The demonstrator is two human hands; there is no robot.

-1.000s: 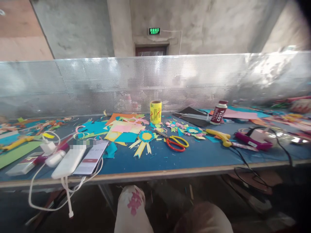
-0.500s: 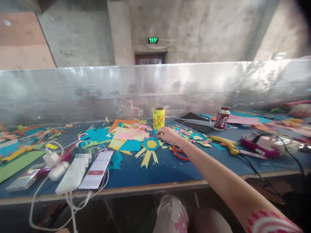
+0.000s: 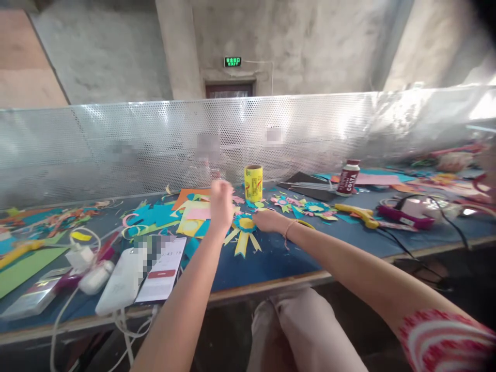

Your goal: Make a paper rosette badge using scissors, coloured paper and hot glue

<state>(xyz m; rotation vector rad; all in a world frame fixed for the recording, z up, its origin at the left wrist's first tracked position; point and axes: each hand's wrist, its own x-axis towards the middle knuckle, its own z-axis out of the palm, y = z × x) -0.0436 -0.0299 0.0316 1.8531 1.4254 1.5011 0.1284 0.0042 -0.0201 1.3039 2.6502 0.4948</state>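
A paper rosette (image 3: 245, 223), with a yellow centre, a blue ruffled edge and yellow ribbon tails, lies flat on the blue table. At its right edge is my right hand (image 3: 268, 221), fingers bent and pressed together; whatever they pinch is hidden. My left hand (image 3: 222, 204) hovers left of the rosette over coloured paper sheets (image 3: 194, 213), blurred by motion, so its fingers are unclear. Just behind stands a yellow tape roll (image 3: 253, 183) on end. A second, blue-edged rosette (image 3: 315, 207) lies further right among pink and green scraps.
Toward the right are a yellow glue gun (image 3: 358, 214) with a cord, a maroon-and-white bottle (image 3: 348, 178) and black sheets (image 3: 306, 186). A phone (image 3: 163, 271), a white power bank (image 3: 122, 281) and cables crowd the front left. A perforated metal screen (image 3: 174, 139) runs behind the table.
My left arm has come into view and reached up beside the rosette. My right hand has come slightly lower, at the rosette's right edge. The whole view has shifted a little.
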